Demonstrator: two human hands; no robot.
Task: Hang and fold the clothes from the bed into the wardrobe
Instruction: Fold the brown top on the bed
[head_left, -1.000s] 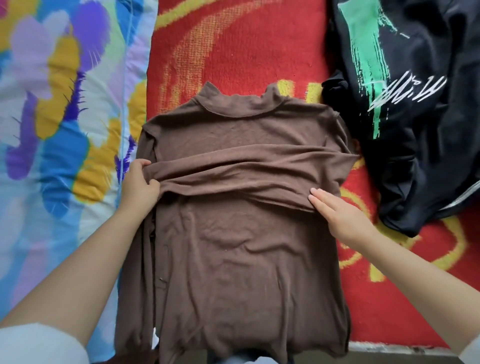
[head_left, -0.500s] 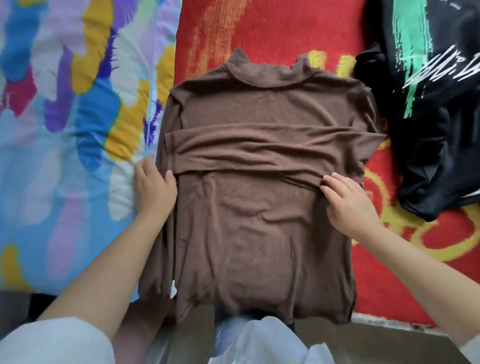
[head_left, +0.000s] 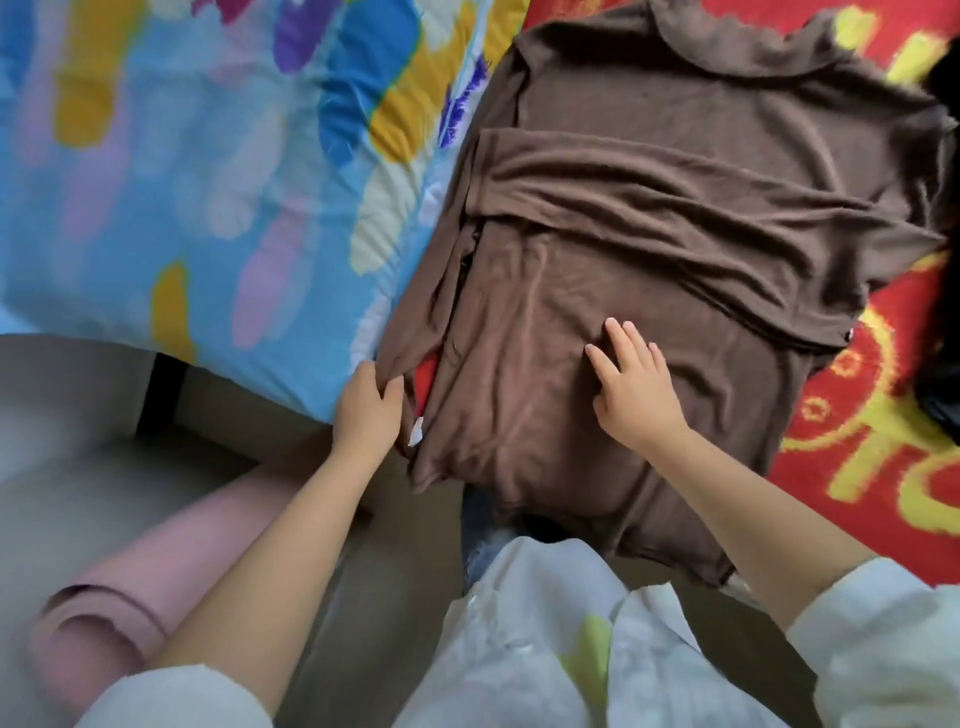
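A brown high-neck top (head_left: 675, 218) lies flat on the red bed cover (head_left: 857, 441), its sleeves folded across the chest and its hem hanging over the bed's near edge. My left hand (head_left: 370, 410) pinches the top's lower left side edge between thumb and fingers. My right hand (head_left: 631, 387) rests flat on the lower front of the top with its fingers straight. A black garment (head_left: 945, 260) shows only as a sliver at the right edge.
A quilt with blue, yellow and purple blotches (head_left: 208, 156) covers the bed to the left of the top. A rolled pink mat (head_left: 119, 597) lies on the grey floor at lower left. My white clothing (head_left: 545, 649) fills the bottom of the view.
Both hands slid down the top from the folded sleeves. The left hand now pinches the lower side edge, the right lies on the lower front. The view swung left and down.
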